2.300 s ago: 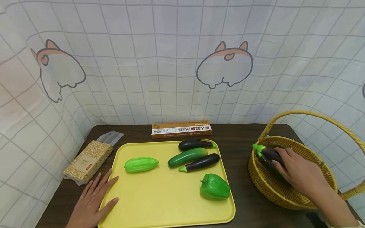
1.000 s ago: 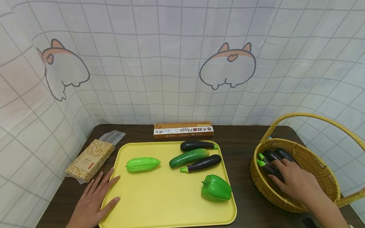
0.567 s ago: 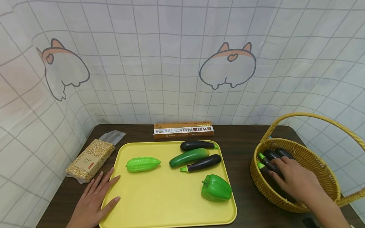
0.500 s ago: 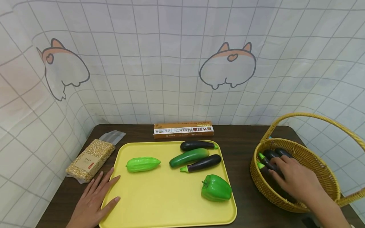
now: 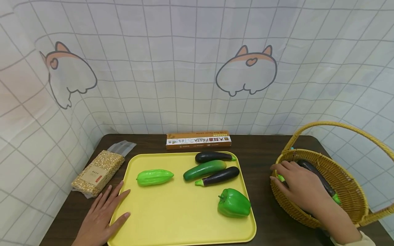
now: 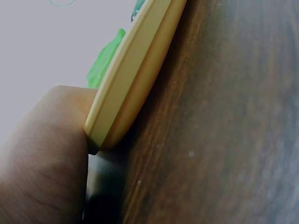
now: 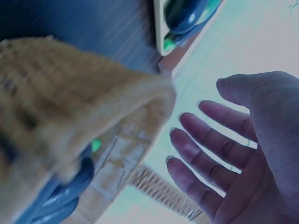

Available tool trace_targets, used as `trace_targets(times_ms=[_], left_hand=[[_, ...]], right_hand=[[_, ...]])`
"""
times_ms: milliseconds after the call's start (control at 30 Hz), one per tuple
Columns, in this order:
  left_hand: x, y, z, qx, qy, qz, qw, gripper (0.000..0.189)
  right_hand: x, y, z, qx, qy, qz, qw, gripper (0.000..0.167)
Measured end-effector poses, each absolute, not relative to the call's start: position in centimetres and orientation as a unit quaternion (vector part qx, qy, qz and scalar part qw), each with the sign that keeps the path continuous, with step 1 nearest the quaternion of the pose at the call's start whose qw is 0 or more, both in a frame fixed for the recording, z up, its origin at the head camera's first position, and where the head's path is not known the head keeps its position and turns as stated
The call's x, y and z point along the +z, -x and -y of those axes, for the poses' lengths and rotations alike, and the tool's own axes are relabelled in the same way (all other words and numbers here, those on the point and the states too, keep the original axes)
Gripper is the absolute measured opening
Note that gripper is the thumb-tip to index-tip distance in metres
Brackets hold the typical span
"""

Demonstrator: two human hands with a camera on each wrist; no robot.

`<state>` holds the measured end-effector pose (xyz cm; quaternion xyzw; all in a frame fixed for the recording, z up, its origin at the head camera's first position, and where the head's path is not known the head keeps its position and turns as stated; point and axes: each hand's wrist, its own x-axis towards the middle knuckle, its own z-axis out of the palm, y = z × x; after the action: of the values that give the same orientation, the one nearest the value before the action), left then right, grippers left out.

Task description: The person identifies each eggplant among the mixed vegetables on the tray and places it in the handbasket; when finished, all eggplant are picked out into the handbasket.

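Note:
My left hand (image 5: 98, 220) lies with spread, straight fingers at the left rim of the yellow tray (image 5: 172, 218); in the left wrist view its thumb side touches the tray edge (image 6: 126, 84). Above the left rim of the wicker basket (image 5: 351, 191) hovers my right hand (image 5: 300, 184). The right wrist view shows its fingers (image 7: 205, 140) relaxed and apart, with nothing in them. In the basket, one eggplant (image 5: 317, 176) lies with its green stem end toward me. Other eggplants (image 7: 65, 191) lie beside it, mostly hidden by the hand in the head view.
On the tray are a pale green bumpy vegetable (image 5: 155, 177), a cucumber-like vegetable (image 5: 204, 170), two eggplants (image 5: 220, 176) and a green bell pepper (image 5: 234, 203). Behind it stands a pasta box (image 5: 198, 140). A bag of grains (image 5: 97, 172) lies left. The basket's handle (image 5: 347, 125) arches up.
My right hand has let go of the eggplants in the basket, risen and moved left to the basket's rim. One eggplant's stem end is now uncovered. My left hand stays put.

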<state>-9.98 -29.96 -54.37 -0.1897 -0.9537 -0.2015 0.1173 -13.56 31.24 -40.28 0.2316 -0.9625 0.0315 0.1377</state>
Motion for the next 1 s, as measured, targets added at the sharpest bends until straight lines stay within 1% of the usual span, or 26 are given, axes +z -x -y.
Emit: trace_targets(times_ms=[133,267,433,800,1000], left_hand=[[-54.5,10.0,30.0,-0.199,0.190,0.954,0.119,0.069],[-54.5,10.0,30.0,-0.198,0.190,0.954,0.121,0.070],[-54.4,10.0,29.9,-0.197,0.190,0.954,0.123,0.070],[-54.2,10.0,29.9,-0.201,0.188,0.954,0.115,0.070],[-54.3,9.9,29.8,-0.201,0.186,0.955,0.117,0.070]], right_hand=[[-40.3,14.3,-29.7,0.040,-0.251,0.958,0.134,0.029],[-40.5,15.0,-28.3,0.056,-0.284,0.945,0.150,0.029],[-41.1,16.0,-26.8,0.073,-0.326,0.928,0.164,0.033],[-42.9,18.0,-23.6,0.097,-0.384,0.907,0.146,0.040],[-44.0,19.0,-22.4,0.110,-0.397,0.904,0.111,0.042]])
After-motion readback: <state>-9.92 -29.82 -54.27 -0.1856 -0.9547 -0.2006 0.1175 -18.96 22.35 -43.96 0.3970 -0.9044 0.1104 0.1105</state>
